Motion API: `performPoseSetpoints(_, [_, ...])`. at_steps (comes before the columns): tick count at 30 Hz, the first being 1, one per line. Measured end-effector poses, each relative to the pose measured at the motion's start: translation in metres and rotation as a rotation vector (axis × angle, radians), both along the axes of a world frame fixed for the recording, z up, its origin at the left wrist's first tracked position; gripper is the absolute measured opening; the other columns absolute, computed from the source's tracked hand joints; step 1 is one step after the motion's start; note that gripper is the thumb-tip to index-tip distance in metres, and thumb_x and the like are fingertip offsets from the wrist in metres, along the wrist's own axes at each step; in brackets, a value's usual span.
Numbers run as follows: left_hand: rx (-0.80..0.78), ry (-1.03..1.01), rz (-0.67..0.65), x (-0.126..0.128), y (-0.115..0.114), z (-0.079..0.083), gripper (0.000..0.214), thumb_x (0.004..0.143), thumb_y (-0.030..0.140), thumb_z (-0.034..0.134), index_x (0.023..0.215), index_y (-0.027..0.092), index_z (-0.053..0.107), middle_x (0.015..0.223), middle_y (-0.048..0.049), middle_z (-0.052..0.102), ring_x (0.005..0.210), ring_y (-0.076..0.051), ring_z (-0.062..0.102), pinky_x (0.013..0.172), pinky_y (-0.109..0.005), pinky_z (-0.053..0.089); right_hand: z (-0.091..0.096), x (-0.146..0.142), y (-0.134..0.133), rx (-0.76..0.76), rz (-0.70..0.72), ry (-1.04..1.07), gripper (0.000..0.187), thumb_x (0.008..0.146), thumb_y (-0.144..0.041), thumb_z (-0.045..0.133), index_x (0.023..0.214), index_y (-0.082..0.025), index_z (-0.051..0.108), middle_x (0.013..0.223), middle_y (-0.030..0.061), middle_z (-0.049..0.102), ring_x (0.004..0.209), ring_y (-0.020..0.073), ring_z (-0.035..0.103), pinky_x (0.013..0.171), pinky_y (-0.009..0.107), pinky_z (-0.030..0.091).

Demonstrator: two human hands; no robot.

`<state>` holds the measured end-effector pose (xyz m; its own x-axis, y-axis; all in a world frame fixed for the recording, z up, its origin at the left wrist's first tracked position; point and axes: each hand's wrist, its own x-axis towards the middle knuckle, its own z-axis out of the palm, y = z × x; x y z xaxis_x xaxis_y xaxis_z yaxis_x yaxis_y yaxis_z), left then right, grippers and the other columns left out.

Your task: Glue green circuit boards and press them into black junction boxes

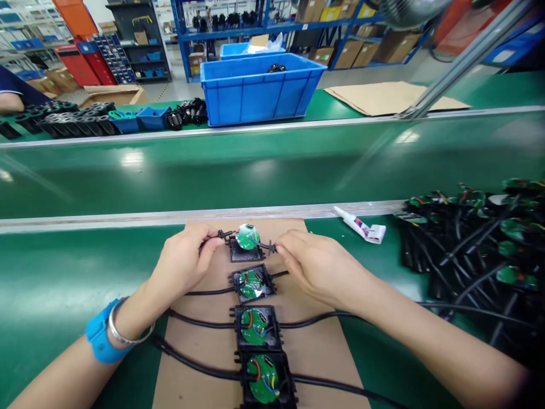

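My left hand [189, 253] pinches a black cable end on the left of a round green circuit board [247, 237]. On the board's other side, my right hand [313, 262] grips a second black cable by its strain relief [271, 247]. The board hangs tilted over a black plastic housing [246, 250] at the top of a column. Below it, several more black housings [257, 328] each hold a green board, with cables leaving left and right. All of them rest on a brown cardboard sheet [204, 346].
A white glue tube [360, 225] lies right of the cardboard. At the right edge is a heap of cabled boards [464, 244]. Beyond the green channel stand a blue crate [264, 91], small blue bins [153, 117] and black parts [80, 119]. A person's arm [12, 102] shows far left.
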<state>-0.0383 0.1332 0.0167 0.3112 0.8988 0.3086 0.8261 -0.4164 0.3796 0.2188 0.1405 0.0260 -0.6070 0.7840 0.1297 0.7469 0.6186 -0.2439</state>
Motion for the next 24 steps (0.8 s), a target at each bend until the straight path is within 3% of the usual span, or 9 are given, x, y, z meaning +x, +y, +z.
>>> performPoseSetpoints(4, [0.023, 0.144, -0.064, 0.011, 0.004, -0.008, 0.013, 0.091, 0.024, 0.05, 0.087, 0.015, 0.059, 0.084, -0.0055, 0.07, 0.073, -0.02, 0.066, 0.063, -0.03, 0.051, 0.006, -0.01, 0.004, -0.041, 0.053, -0.169, 0.022, 0.086, -0.012, 0.037, 0.077, -0.013, 0.057, 0.07, 0.0085, 0.061, 0.058, 0.0174, 0.053, 0.055, 0.031, 0.031])
performPoseSetpoints(9, [-0.029, 0.274, -0.083, 0.02, 0.009, -0.017, 0.013, 0.09, 0.022, 0.05, 0.088, 0.014, 0.06, 0.085, -0.0071, 0.07, 0.072, -0.021, 0.067, 0.06, -0.03, 0.052, 0.008, -0.021, 0.015, -0.098, 0.077, -0.278, 0.017, 0.075, -0.006, 0.045, 0.08, -0.011, 0.06, 0.077, 0.0128, 0.066, 0.063, 0.0202, 0.059, 0.055, 0.032, 0.031])
performPoseSetpoints(13, [-0.077, 0.31, -0.075, 0.021, 0.011, -0.019, 0.014, 0.09, 0.023, 0.05, 0.089, 0.014, 0.061, 0.086, -0.007, 0.07, 0.073, -0.021, 0.068, 0.06, -0.029, 0.051, 0.013, -0.027, 0.019, -0.145, 0.083, -0.357, 0.016, 0.074, -0.006, 0.047, 0.08, -0.011, 0.061, 0.077, 0.0135, 0.068, 0.066, 0.0228, 0.062, 0.054, 0.032, 0.03])
performPoseSetpoints(20, [-0.104, 0.273, -0.066, 0.019, 0.013, -0.021, 0.013, 0.09, 0.023, 0.051, 0.089, 0.016, 0.061, 0.088, -0.0059, 0.071, 0.075, -0.022, 0.068, 0.061, -0.03, 0.051, 0.014, -0.032, 0.019, -0.175, 0.084, -0.293, 0.021, 0.079, -0.015, 0.043, 0.091, -0.012, 0.061, 0.07, 0.0105, 0.067, 0.061, 0.023, 0.061, 0.051, 0.031, 0.026])
performPoseSetpoints(24, [-0.142, 0.251, -0.052, 0.018, 0.016, -0.021, 0.012, 0.089, 0.024, 0.053, 0.092, 0.016, 0.063, 0.089, -0.0053, 0.072, 0.078, -0.023, 0.069, 0.062, -0.031, 0.051, 0.01, -0.033, 0.023, -0.23, 0.104, -0.285, 0.022, 0.078, -0.021, 0.042, 0.076, -0.015, 0.063, 0.069, 0.0121, 0.066, 0.06, 0.0226, 0.06, 0.049, 0.03, 0.026])
